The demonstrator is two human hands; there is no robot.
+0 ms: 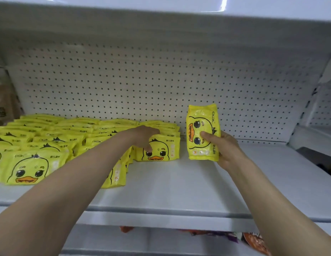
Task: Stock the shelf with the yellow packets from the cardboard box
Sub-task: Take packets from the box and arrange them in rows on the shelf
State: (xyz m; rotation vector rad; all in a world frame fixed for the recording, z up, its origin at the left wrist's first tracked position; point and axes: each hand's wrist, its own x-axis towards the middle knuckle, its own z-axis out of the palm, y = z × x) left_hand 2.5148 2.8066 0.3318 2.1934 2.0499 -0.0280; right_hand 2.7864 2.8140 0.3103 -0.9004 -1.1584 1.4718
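- The white shelf [179, 182] carries rows of yellow packets [50, 143] standing on edge across its left half; the rows run off the left edge of the view.
- To the right of the rows, the shelf surface lies bare up to the right side wall, with the perforated back panel [142, 85] behind.
- The left hand [145, 137] reaches over the right end of the rows, fingers curled down onto the front packet [160, 149] of the rightmost row, thumb on its duck face.
- The right hand [225, 150] grips a held packet [202, 132] upright, turned on its short end, thumb across the front, fingers hidden behind; whether its lower edge touches the shelf is unclear.
- The left forearm hides part of one row.
- Below the shelf lip, coloured packaging [253, 239] shows only in part, too blurred to read.
- The cardboard box is out of view.
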